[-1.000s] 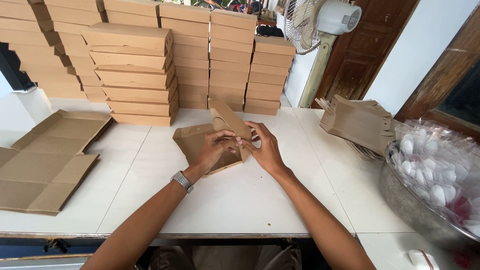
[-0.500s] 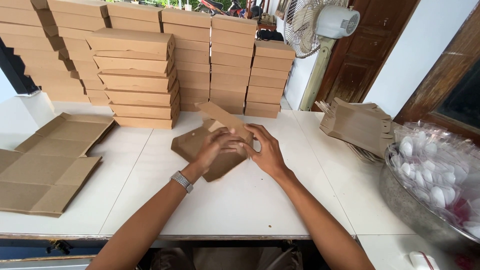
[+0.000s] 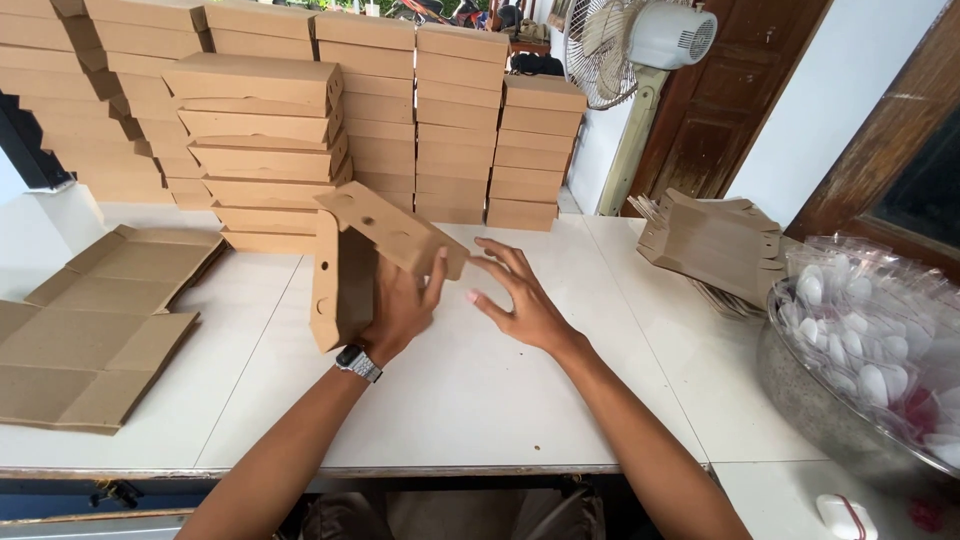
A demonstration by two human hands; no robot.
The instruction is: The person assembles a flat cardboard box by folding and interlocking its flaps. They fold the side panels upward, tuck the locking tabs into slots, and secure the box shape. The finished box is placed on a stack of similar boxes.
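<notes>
White table (image 3: pixel 480 400): left hand (image 3: pixel 400 310) grips brown carton (image 3: pixel 350 270) (upright), right hand (image 3: pixel 520 300) open.

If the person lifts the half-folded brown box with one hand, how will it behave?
The box is probably light: the left hand alone props it on edge. Its thin cardboard flaps look bendable, so squeezing may crease them. Standing on a narrow edge, it would likely tip if released.

White table (image 3: pixel 480 400): box stacks (image 3: pixel 350 110), flat cardboard (image 3: pixel 90 330).
</notes>
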